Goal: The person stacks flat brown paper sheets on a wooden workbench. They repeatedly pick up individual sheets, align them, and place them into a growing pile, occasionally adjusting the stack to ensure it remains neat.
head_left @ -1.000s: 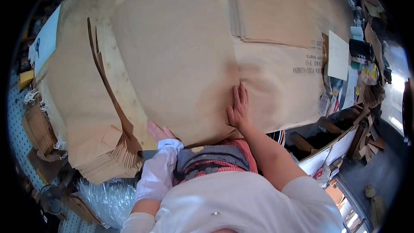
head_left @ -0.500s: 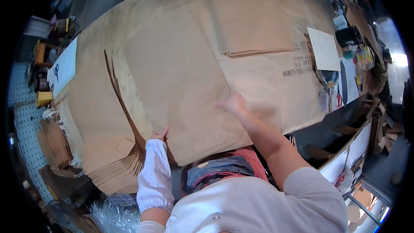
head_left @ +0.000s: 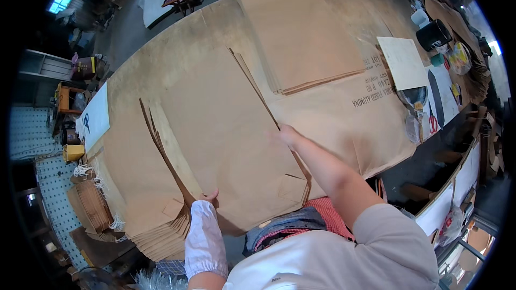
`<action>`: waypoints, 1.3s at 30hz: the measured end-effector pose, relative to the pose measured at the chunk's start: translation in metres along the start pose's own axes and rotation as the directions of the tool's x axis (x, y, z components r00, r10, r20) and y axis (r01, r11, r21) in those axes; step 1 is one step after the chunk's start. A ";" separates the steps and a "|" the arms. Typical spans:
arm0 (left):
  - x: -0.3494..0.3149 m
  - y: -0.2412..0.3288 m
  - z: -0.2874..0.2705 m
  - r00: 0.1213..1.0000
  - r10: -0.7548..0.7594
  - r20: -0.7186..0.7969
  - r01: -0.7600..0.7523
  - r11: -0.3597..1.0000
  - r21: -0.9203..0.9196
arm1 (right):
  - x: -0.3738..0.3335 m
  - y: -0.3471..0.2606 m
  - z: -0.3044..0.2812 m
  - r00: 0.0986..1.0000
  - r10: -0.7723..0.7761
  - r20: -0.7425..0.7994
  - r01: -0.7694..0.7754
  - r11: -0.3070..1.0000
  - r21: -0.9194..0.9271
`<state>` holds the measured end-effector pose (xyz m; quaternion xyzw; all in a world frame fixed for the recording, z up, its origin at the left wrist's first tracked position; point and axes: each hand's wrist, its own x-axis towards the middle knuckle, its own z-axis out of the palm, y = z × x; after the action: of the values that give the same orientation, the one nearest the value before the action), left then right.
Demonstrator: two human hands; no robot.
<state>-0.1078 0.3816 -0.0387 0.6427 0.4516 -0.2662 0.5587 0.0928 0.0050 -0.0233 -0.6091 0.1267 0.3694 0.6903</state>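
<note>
A large brown paper bag [head_left: 215, 107] lies in front of me, its right edge raised so that thin layers show. My right hand [head_left: 287, 137], slightly blurred, is closed round that edge about halfway along. At the near left corner my left hand [head_left: 210, 197], in a white sleeve cover [head_left: 207, 236], has its thumb on the bag's edge; its other fingers are hidden. Left of it lies a fanned stack of brown paper bags [head_left: 134, 166], its right edges curling up. Another stack of brown bags [head_left: 301, 37] lies at the far middle.
The wooden table [head_left: 185, 43] carries a printed brown sheet [head_left: 344, 134] on the right. Near its right side lie a white board [head_left: 402, 63], red-handled scissors [head_left: 432, 122] and a black cup [head_left: 434, 34]. A white sheet [head_left: 97, 118] and a yellow box [head_left: 73, 152] are at the left.
The bag's right edge has risen beside my right hand, and a square fold now shows at its near right corner. The whole view has shifted, with more of the far room showing.
</note>
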 end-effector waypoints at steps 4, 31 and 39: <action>-0.029 0.011 0.009 0.997 0.066 -0.046 -0.070 0.992 -0.108 | 0.020 -0.017 0.023 0.915 -0.357 -0.188 0.124 0.691 -0.713; -0.016 0.491 0.340 0.475 0.478 0.739 -0.394 -0.636 0.664 | -0.099 0.082 0.005 0.984 0.139 -0.115 0.090 0.170 0.981; -0.050 0.237 0.322 0.606 0.645 0.467 -0.795 0.458 0.398 | -0.088 0.085 -0.007 0.962 0.272 0.025 0.015 -0.143 0.990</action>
<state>0.1297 0.0660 0.0414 0.8688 -0.0420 -0.2024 0.4500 -0.0231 -0.0343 -0.0334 0.0999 0.4852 0.1545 0.8548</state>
